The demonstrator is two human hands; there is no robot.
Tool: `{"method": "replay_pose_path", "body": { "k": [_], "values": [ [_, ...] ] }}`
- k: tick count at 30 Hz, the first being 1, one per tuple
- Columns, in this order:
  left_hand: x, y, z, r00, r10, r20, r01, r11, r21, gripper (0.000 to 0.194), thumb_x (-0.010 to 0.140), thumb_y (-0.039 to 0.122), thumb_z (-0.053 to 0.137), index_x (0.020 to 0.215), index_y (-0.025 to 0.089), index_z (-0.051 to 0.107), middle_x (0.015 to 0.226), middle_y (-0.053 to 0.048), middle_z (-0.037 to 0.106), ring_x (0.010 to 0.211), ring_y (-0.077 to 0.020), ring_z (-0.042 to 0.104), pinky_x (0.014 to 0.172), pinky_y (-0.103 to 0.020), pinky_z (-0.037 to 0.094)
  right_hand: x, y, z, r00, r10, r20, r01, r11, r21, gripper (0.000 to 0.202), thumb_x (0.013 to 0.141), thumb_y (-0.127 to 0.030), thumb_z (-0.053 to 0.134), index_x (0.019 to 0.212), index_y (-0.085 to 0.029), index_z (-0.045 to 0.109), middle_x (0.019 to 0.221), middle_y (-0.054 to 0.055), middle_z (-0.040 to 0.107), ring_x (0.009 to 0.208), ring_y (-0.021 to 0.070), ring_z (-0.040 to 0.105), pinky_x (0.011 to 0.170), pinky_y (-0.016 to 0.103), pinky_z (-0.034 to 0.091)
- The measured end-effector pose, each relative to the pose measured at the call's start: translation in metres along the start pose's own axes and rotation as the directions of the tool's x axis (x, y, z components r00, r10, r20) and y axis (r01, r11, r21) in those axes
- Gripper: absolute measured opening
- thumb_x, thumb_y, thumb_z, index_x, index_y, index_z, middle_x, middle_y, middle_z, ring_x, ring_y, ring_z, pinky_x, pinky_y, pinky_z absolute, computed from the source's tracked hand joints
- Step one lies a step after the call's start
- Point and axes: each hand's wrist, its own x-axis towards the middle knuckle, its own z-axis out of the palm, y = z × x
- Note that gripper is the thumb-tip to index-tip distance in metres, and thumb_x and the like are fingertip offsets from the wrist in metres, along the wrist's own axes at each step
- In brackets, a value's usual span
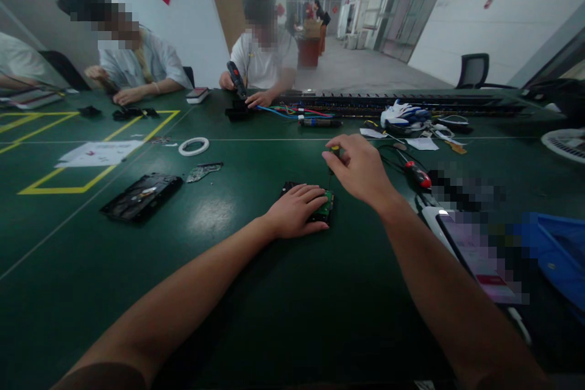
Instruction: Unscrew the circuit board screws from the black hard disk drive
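A hard drive [325, 214] with a green circuit board facing up lies on the green table [219, 292] in front of me. My left hand [299, 212] rests flat across it, fingers stretched out and covering much of the board. Above the drive's far right corner, my right hand [359, 164] is closed around a small screwdriver [335, 151] with a yellow-topped handle. Its thin shaft points down toward the drive; whether the tip touches a screw is too small to tell.
To the left lie an opened black drive case [141, 196], a loose circuit board [204, 171], a white tape ring [194, 146] and paper [98, 153]. On the right are a red-black screwdriver [417, 175], gloves [404, 114] and a blue bin [560, 256]. Across the table, a person holds a power screwdriver [236, 79].
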Motion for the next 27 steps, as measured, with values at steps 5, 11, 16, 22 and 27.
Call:
{"method": "replay_pose_path", "body": {
  "k": [5,11,16,22,27],
  "values": [
    [0.0006,0.0008,-0.0005,1.000,0.000,0.003,0.000,1.000,0.005,0.073,0.100,0.071,0.049,0.152,0.020,0.050,0.157,-0.015,0.053,0.150,-0.0343,0.045,0.126,-0.055,0.033,0.0007,0.0018,-0.0022,1.000,-0.029,-0.008,0.029,1.000,-0.003,0.011,0.095,-0.024,0.064,0.104,-0.025,0.070,0.104,0.009,0.070,0.088,0.0253,0.065,0.085,0.042,0.050],
    [0.0002,0.0004,-0.0005,1.000,-0.002,0.002,0.002,1.000,0.004,0.073,0.100,0.071,0.049,0.153,0.021,0.049,0.158,-0.014,0.052,0.150,-0.0336,0.045,0.127,-0.054,0.032,-0.0003,-0.0014,-0.0039,1.000,0.010,0.005,-0.010,1.000,0.003,0.022,0.094,-0.017,0.057,0.112,-0.023,0.069,0.107,0.009,0.074,0.085,0.0256,0.065,0.079,0.042,0.050],
    [0.0001,-0.0006,0.0000,1.000,0.006,0.003,-0.006,1.000,0.004,0.073,0.100,0.071,0.049,0.153,0.020,0.049,0.158,-0.014,0.052,0.150,-0.0339,0.045,0.126,-0.054,0.033,-0.0001,-0.0025,-0.0011,0.999,-0.013,-0.031,0.013,1.000,-0.002,0.012,0.096,-0.026,0.061,0.103,-0.023,0.071,0.101,0.010,0.069,0.091,0.0263,0.065,0.084,0.042,0.050],
    [0.0007,-0.0001,0.0001,1.000,0.008,0.003,-0.008,1.000,0.004,0.075,0.100,0.072,0.049,0.152,0.018,0.050,0.158,-0.015,0.052,0.149,-0.0349,0.046,0.126,-0.054,0.033,0.0004,0.0009,-0.0024,0.999,-0.028,-0.032,0.028,1.000,-0.003,0.012,0.095,-0.021,0.063,0.103,-0.024,0.071,0.104,0.008,0.071,0.088,0.0246,0.065,0.084,0.041,0.049],
    [0.0005,-0.0003,0.0002,1.000,0.005,0.006,-0.005,1.000,0.010,0.075,0.100,0.072,0.048,0.152,0.018,0.050,0.158,-0.015,0.052,0.149,-0.0347,0.046,0.126,-0.054,0.033,0.0000,0.0011,-0.0013,0.999,-0.002,-0.044,0.001,1.000,-0.011,0.020,0.093,-0.015,0.058,0.109,-0.020,0.069,0.101,0.009,0.073,0.080,0.0235,0.064,0.079,0.040,0.048]
  ]
}}
